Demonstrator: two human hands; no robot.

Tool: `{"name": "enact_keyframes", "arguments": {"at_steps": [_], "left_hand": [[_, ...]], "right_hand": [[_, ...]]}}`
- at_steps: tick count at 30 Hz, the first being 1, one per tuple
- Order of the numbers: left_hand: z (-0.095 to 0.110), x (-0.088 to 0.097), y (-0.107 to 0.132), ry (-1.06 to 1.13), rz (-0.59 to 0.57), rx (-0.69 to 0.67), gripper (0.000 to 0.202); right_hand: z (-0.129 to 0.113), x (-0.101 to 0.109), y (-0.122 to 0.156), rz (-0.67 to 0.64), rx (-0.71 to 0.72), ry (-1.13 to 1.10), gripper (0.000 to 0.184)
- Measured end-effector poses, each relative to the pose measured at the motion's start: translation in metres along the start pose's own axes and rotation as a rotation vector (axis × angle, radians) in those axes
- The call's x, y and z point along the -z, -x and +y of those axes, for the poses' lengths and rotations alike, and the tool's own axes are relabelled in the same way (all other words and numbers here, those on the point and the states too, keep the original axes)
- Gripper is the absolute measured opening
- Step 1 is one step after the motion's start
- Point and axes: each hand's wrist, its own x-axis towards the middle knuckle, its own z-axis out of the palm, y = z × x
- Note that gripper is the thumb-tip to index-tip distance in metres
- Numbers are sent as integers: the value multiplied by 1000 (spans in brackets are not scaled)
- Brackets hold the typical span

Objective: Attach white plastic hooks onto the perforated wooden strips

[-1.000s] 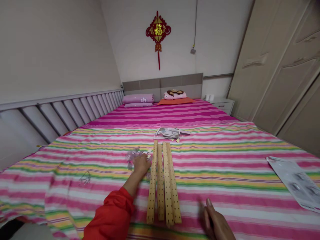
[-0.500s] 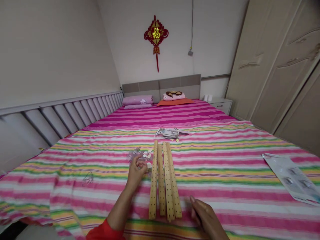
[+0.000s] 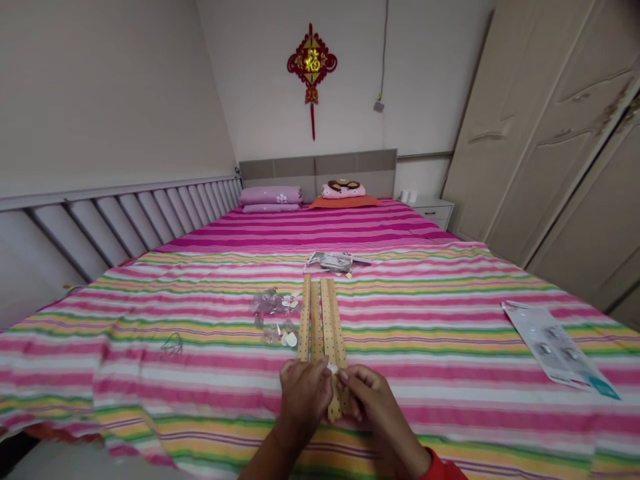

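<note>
Over the near part of the perforated wooden strips [image 3: 327, 313], my left hand [image 3: 306, 395] and my right hand [image 3: 371, 393] meet, fingers closed. A small white piece [image 3: 332, 367] shows between their fingertips, pinched from both sides; its exact kind is too small to make out. The strips lie lengthwise side by side on the bed, their near ends partly covered by my hands. Left of them is a loose pile of small clear plastic bags [image 3: 270, 303] with white tags. Closer to me sit more little bags and round white tags [image 3: 289, 339].
Beyond the strips lies a heap of clear packets [image 3: 333, 261]. A clear blister pack [image 3: 557, 347] rests at the right, and a thin tangled loop [image 3: 173, 345] at the left. The striped bedsheet [image 3: 425, 373] has wrinkles. Pillows [image 3: 273, 195] stand by the headboard.
My left hand has moved from the small bags toward me and right, over the strips. My right hand has come in from the right to meet it, and a white piece now shows between them.
</note>
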Motion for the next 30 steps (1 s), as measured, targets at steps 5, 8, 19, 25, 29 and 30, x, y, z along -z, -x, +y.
{"name": "enact_keyframes", "arguments": {"at_steps": [5, 8, 19, 25, 29, 30], "left_hand": [[7, 1, 7, 261, -84, 333, 40], [17, 3, 7, 465, -1, 550, 55], [26, -5, 6, 979, -29, 1179, 75], [33, -7, 13, 980, 0, 1290, 69], [42, -5, 9, 979, 25, 1300, 67], [45, -5, 8, 976, 32, 1306, 67]], "right_hand": [[-2, 5, 7, 84, 59, 28, 44], [-1, 9, 10, 89, 83, 70, 47], [9, 14, 14, 84, 117, 140, 48], [9, 13, 28, 176, 479, 561, 31], [11, 9, 37, 177, 717, 890, 35], [12, 8, 38, 181, 723, 945, 36]]}}
